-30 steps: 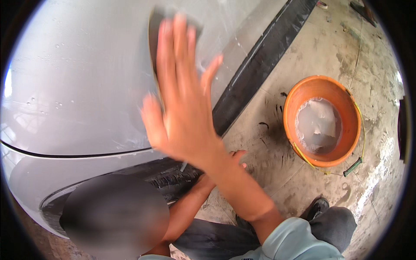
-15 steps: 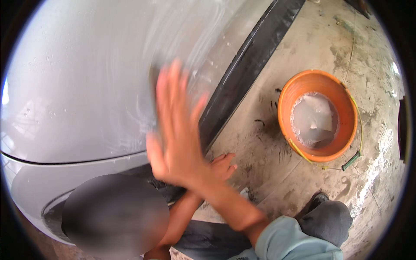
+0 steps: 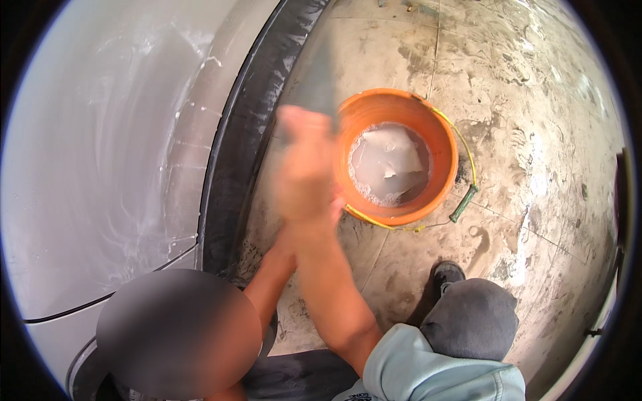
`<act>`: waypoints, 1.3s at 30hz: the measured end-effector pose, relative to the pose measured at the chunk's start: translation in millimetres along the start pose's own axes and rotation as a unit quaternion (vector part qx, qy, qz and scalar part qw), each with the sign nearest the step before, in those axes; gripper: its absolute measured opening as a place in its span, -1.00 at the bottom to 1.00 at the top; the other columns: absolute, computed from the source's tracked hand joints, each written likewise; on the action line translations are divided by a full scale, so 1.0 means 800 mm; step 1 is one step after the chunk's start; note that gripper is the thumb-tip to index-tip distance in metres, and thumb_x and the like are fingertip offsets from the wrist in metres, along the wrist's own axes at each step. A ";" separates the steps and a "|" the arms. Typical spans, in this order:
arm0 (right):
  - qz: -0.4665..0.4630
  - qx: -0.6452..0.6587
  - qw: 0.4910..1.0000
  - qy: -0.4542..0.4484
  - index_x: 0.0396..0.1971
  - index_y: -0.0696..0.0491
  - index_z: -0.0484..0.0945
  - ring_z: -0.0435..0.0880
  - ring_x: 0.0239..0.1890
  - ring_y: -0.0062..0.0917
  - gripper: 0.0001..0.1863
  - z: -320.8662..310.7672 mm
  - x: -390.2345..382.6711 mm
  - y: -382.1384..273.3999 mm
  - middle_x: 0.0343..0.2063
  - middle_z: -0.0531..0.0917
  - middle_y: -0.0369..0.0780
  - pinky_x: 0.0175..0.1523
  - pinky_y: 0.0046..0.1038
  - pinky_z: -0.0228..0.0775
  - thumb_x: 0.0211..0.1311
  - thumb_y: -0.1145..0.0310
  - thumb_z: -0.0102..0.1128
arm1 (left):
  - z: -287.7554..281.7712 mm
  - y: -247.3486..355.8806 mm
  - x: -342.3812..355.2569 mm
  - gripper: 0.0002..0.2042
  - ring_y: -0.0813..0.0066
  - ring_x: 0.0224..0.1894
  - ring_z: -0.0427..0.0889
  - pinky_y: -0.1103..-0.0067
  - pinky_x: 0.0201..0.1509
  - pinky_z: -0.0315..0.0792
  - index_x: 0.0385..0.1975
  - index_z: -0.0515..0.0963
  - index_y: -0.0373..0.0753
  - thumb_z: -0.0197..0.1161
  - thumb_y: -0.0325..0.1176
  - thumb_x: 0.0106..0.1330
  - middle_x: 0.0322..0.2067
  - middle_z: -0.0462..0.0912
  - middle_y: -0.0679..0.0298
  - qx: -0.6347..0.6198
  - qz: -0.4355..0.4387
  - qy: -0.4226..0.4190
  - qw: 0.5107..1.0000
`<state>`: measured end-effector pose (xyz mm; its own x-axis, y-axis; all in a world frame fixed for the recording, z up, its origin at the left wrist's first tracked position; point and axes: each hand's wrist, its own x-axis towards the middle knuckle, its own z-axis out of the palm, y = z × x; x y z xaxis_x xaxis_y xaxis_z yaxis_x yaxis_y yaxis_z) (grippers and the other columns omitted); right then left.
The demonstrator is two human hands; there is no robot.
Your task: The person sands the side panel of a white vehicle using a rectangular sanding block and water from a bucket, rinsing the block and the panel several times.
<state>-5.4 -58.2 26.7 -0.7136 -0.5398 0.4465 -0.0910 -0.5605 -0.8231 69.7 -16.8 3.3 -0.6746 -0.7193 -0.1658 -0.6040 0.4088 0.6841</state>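
Note:
My right hand (image 3: pixel 306 164), smeared by motion, is closed on a thin grey sheet (image 3: pixel 319 77). The sheet is blurred and stands out past the fingers, above the floor between the car's dark sill and the orange bucket (image 3: pixel 445 164). My left hand (image 3: pixel 338 206) is mostly hidden behind my right wrist, where the forearms cross. Only a bit of it shows at the bucket's near left rim. Cloudy, sudsy water (image 3: pixel 381 184) lies in the bucket, with a pale flat piece (image 3: pixel 391 148) in it.
A wet grey car panel (image 3: pixel 100 167) with whitish streaks fills the left, edged by a black sill (image 3: pixel 231 160). The bucket's yellow handle with a green grip (image 3: pixel 464 204) hangs on its right side. Stained concrete floor (image 3: pixel 508 100) lies around it. My knee (image 3: pixel 471 317) is at lower right.
My right hand has come off the car panel and moved right toward the bucket, with the grey sheet in it. The view has shifted right, so the bucket appears nearer the middle.

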 end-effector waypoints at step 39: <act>0.228 0.456 0.835 0.208 0.05 0.42 0.36 0.44 0.20 -0.18 -0.52 -0.076 0.046 -0.140 0.10 0.47 0.01 0.39 0.09 0.12 0.19 0.41 -0.13 | -0.336 0.244 0.075 -0.61 -0.06 0.08 0.36 0.11 0.25 0.19 -0.03 0.49 -0.21 0.31 -0.23 0.16 0.11 0.31 -0.07 0.783 0.274 0.241 0.503</act>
<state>-64.0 23.0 113.7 -0.7268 -0.6688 -0.1563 0.6868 -0.7042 -0.1803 25.6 -131.0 317.7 -0.9688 -0.1562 0.1926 -0.2313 0.2893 -0.9289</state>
